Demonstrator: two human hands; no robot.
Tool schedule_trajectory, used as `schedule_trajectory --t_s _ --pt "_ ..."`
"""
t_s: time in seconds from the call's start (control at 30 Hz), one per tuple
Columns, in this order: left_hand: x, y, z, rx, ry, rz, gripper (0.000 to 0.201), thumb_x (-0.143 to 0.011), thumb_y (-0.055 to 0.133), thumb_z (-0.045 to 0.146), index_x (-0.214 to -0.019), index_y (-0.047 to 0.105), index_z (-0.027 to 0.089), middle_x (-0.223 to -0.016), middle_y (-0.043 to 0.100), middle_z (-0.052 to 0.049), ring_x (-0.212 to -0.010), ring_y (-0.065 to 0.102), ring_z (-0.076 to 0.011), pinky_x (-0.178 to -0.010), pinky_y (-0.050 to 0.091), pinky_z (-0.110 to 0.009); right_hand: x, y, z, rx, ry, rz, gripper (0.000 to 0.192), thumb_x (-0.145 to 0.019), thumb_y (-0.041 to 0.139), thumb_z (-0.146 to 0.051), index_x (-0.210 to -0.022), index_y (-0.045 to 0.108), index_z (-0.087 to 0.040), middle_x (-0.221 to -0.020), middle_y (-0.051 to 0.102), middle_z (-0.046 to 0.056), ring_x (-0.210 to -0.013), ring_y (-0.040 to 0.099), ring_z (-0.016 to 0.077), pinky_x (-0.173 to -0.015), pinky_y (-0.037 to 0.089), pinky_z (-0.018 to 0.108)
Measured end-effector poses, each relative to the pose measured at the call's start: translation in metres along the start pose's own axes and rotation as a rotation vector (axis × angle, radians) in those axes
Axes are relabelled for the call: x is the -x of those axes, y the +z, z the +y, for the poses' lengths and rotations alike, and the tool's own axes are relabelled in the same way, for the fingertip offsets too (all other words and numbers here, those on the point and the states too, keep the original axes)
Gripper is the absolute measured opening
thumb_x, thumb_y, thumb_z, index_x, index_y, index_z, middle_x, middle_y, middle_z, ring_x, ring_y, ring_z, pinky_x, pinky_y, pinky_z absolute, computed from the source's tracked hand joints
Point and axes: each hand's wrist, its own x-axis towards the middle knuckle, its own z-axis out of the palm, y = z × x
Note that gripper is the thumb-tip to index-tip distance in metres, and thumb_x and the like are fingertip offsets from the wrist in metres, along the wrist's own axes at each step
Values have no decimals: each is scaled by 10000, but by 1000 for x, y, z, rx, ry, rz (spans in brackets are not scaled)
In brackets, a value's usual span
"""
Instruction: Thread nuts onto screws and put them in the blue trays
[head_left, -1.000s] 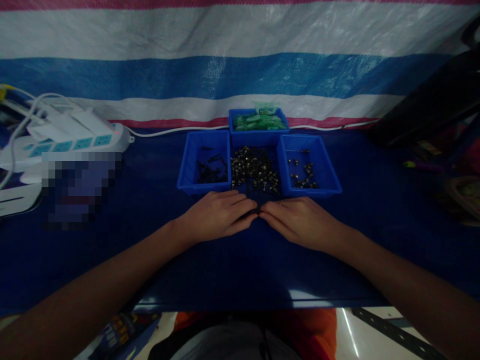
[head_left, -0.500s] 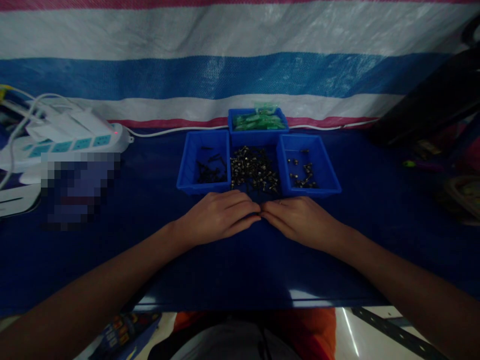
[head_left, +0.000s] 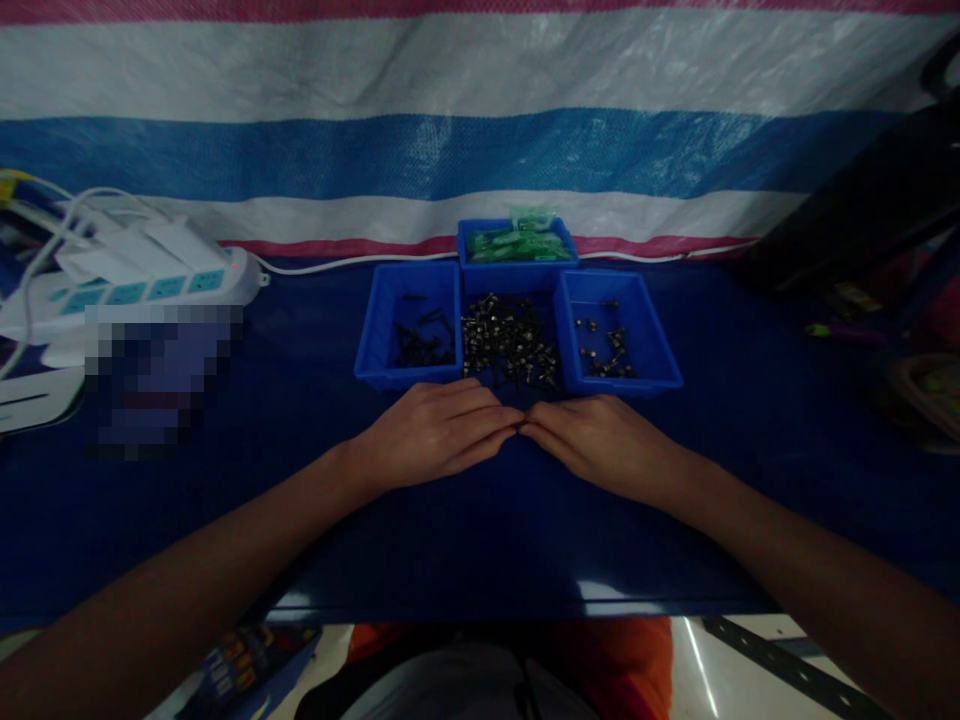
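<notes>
My left hand (head_left: 446, 430) and my right hand (head_left: 592, 435) meet fingertip to fingertip over the table, both closed in a pinch. Whatever lies between the fingers is too small and dark to name. Just beyond them is a pile of small dark metal screw-like parts (head_left: 510, 340). A blue bin (head_left: 409, 375) on the left holds thin dark pieces (head_left: 424, 345). In the right blue bin (head_left: 622, 383) lie several shiny-headed small parts (head_left: 611, 345).
Behind the pile, a third blue bin (head_left: 517, 272) holds green plastic packets (head_left: 517, 243). A white power strip (head_left: 165, 290) with cables stands at the left. A dark bulky object (head_left: 855, 200) leans at the right. Striped sheeting (head_left: 480, 150) hangs along the back.
The fingertips have shifted very slightly against each other. Both hands stay in about the same place, and the bins and pile look the same.
</notes>
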Motion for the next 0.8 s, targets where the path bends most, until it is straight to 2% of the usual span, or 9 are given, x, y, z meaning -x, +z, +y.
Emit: schedule_trajectory --t_s 0.13,0.37,0.67,0.8 --pt "-1 0 -1 -9 -61 20 195 -868 460 241 -1012 556 150 -833 599 -20 -742 550 -104 -671 460 -216 1 -4 -2 27 2 31 301 -921 332 -323 -786 549 -165 -653 596 3 -598 569 108 -576 368 232" --pt "-2 2 1 -6 -66 -101 225 -894 388 286 -934 566 154 -773 572 -18 -716 549 -105 -626 432 -207 4 -6 -5 -27 -46 85 276 -912 351 -338 -959 562 -167 -744 639 15 -701 612 130 -636 415 238" --pt "-1 2 1 -15 -62 -102 218 -897 386 292 -951 554 162 -787 574 -14 -726 543 -106 -635 423 -204 4 -5 -4 -44 -37 153 311 -901 367 -386 -955 576 -163 -711 639 16 -659 610 120 -616 426 226" --pt "-2 2 3 -49 -53 -108 217 -898 382 287 -920 561 166 -768 571 -6 -710 538 -108 -623 418 -209 4 -6 -4 -55 -46 137 299 -920 337 -332 -930 587 -168 -737 643 17 -681 607 114 -650 427 225"
